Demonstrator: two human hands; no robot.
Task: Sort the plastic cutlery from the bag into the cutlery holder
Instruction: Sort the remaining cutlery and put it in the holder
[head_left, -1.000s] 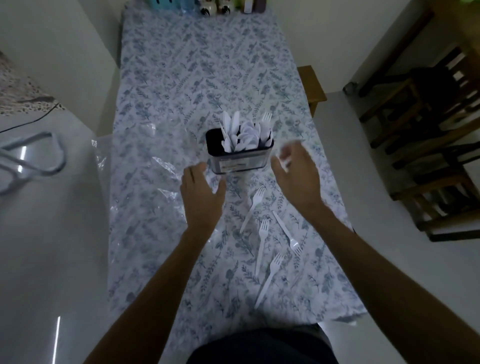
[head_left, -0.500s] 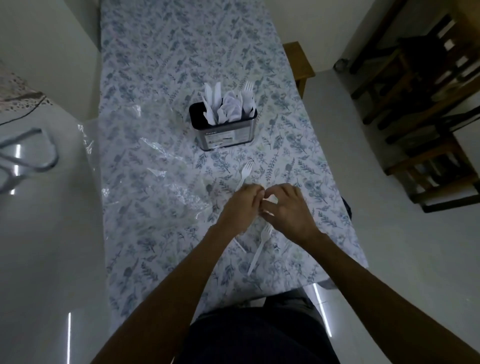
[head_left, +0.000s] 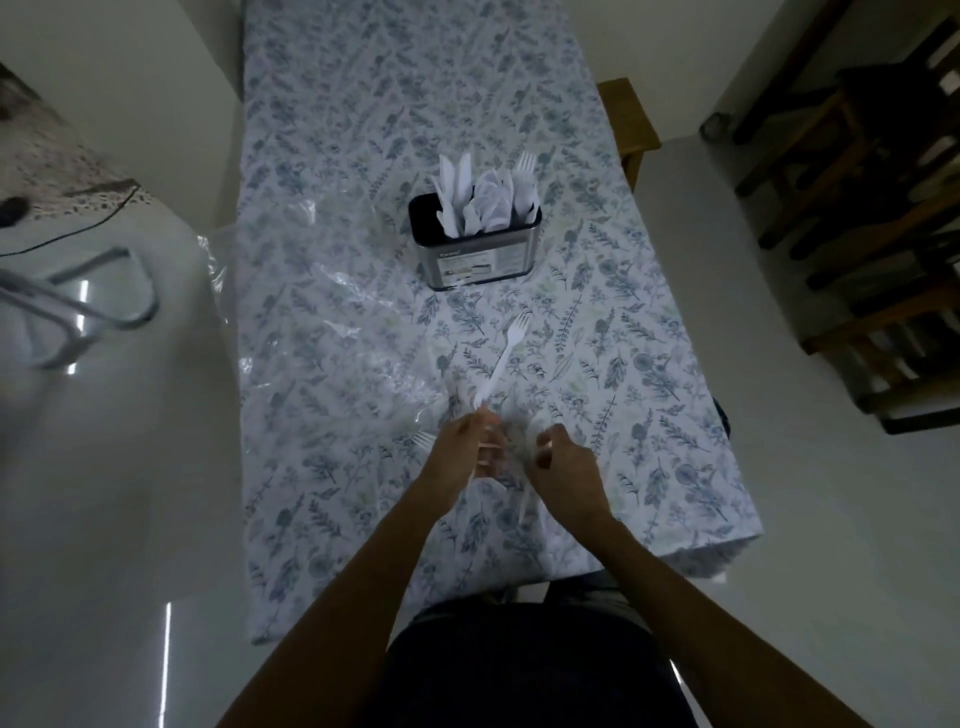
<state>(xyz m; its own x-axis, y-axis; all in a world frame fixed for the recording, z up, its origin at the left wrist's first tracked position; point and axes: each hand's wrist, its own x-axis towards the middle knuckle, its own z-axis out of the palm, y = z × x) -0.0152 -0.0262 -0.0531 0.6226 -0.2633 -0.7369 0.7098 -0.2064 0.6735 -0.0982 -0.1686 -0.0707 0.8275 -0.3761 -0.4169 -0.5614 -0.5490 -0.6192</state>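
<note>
A long table (head_left: 332, 519) covered in a blue leaf-print cloth is running away from the person, its near edge lying just in front of their lap. A metal cutlery holder (head_left: 480, 257) is standing upright near the middle of the tabletop, somewhat toward the right edge, packed with white plastic cutlery. A clear plastic bag (head_left: 311, 332) is lying flat and crumpled along the left edge, spilling slightly over it. A white plastic fork (head_left: 503, 358) is lying between the holder and the near edge, tines pointing toward the holder.
</note>
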